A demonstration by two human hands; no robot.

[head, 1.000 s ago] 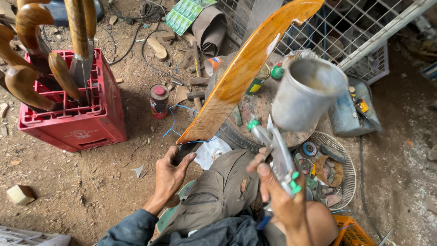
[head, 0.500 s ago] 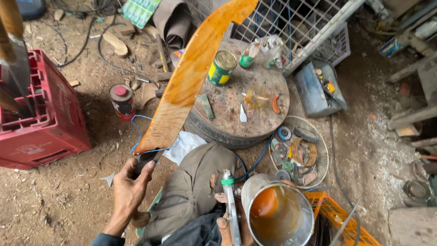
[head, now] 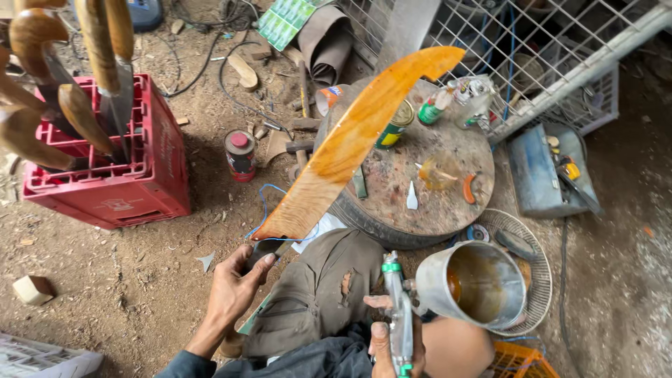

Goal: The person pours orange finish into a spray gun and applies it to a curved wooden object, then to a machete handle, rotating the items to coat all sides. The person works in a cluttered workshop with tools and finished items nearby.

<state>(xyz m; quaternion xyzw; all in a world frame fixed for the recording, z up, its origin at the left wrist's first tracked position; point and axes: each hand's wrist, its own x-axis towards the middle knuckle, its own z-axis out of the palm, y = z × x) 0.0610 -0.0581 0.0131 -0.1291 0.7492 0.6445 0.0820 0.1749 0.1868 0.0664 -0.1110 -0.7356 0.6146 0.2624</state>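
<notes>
My left hand (head: 234, 287) grips the dark lower end of a long curved wooden sheath (head: 350, 140), glossy orange-brown, held up so it slants toward the upper right over the round table. My right hand (head: 389, 336) holds a metal spray gun (head: 399, 308) by its grip, low in the view beside my knee. The gun's open metal cup (head: 476, 283) shows brownish varnish inside. The gun sits apart from the sheath, below its lower end.
A round wooden tabletop on a tyre (head: 448, 203) carries cans, a bottle and small tools. A red crate (head: 105, 175) at left holds several wooden-handled blades. A small red-lidded can (head: 240, 155), a wire fan guard (head: 518, 238), a blue toolbox (head: 549, 168) and a wire cage (head: 518, 49) surround me.
The view has shifted back left. The spray gun, first raised near the table, came down by my lap and now sits upright there; the sheath stays held up.
</notes>
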